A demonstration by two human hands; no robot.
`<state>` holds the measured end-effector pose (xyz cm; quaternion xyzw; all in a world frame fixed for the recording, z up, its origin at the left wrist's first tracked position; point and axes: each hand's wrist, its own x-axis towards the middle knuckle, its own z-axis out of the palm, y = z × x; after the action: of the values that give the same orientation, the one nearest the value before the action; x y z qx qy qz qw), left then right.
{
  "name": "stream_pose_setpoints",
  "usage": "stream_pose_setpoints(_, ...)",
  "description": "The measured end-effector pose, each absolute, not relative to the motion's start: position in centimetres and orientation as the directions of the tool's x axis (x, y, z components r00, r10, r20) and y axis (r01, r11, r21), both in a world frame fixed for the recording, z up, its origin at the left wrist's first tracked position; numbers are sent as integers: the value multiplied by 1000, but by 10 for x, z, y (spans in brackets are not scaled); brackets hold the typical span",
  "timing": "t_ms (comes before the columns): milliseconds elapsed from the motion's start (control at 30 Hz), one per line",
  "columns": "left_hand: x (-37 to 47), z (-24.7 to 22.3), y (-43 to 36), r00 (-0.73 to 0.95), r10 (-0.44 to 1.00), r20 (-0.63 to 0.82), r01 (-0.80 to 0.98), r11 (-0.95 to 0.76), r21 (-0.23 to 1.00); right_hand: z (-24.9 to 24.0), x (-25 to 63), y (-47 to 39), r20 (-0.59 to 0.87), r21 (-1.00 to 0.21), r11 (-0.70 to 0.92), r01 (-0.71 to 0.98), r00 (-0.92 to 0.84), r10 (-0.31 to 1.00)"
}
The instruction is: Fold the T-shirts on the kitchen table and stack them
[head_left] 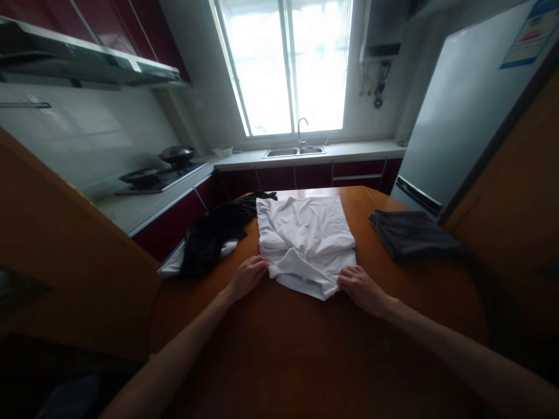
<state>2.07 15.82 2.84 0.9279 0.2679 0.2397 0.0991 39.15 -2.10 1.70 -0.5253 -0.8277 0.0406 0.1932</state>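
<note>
A white shirt [308,224] lies partly folded on the wooden table, its near end showing an opening like a collar or hem. My left hand [248,276] grips the near left corner of the cloth, fingers closed on it. At the near right corner my right hand [360,286] pinches the same shirt, fingers curled over its edge. The cloth between both hands is bunched and slightly raised.
The round wooden table [279,349] fills the foreground. Dark clothes [213,233] with some white cloth lie at its left edge, and a folded dark grey garment [414,233] at the right. A fridge [463,110] stands right; a sink [283,152] is beyond.
</note>
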Motion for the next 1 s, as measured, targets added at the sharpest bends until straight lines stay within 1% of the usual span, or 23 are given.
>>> stream_pose_setpoints(100, 21, 42, 149, 665, 555, 500, 457, -832, 315, 36, 423, -27, 332, -330, 486, 810, -382, 862)
stream_pose_setpoints(167, 21, 53, 137, 630, 548, 550, 447, -836, 319, 49, 440, -35, 399, -388, 465, 796, -310, 863)
stream_pose_setpoints(233, 23, 60, 122, 645, 529, 552, 406, -849, 339, 56, 448, -45, 447, -444, 443, 779, -236, 863)
stream_pose_setpoints(300, 26, 62, 104, 707, 503, 498, 348, -859, 375, 57, 447, -56, 449, -469, 440, 766, -223, 865)
stream_pose_setpoints(433, 28, 54, 69, 808, 468, 358, 287, -844, 454, 49, 435, -76, 329, -462, 485, 742, -364, 871)
stream_pose_setpoints(500, 27, 52, 54, 818, 464, 339, 277, -835, 475, 49, 434, -84, 265, -489, 486, 724, -407, 874)
stream_pose_setpoints(633, 24, 62, 27, 793, 511, 333, 290, -796, 531, 65, 440, -100, 220, -558, 434, 707, -378, 899)
stream_pose_setpoints(700, 24, 69, 17, 806, 532, 261, 316, -758, 570, 73, 442, -109, 180, -573, 392, 720, -357, 917)
stream_pose_setpoints(767, 23, 71, 10, 861, 493, 124, 321, -716, 620, 75, 442, -116, 60, -597, 330, 731, -369, 927)
stream_pose_setpoints(833, 20, 67, 9, 886, 464, 14, 338, -666, 665, 69, 441, -120, -109, -626, 246, 740, -396, 912)
stream_pose_setpoints(867, 18, 63, 10, 866, 500, 6, 367, -643, 672, 64, 441, -121, -172, -631, 211, 747, -400, 900)
stream_pose_setpoints(900, 15, 59, 12, 821, 569, 31, 408, -625, 666, 58, 440, -120, -199, -627, 187, 756, -387, 900)
stream_pose_setpoints(933, 13, 54, 14, 755, 651, 77, 457, -607, 650, 53, 440, -119, -186, -616, 173, 768, -355, 916)
stream_pose_setpoints(967, 10, 49, 17, 683, 719, 129, 506, -593, 626, 47, 439, -116, -139, -600, 166, 782, -307, 942)
stream_pose_setpoints(1000, 7, 44, 19, 636, 754, 164, 545, -589, 597, 42, 438, -113, -72, -581, 163, 798, -250, 966)
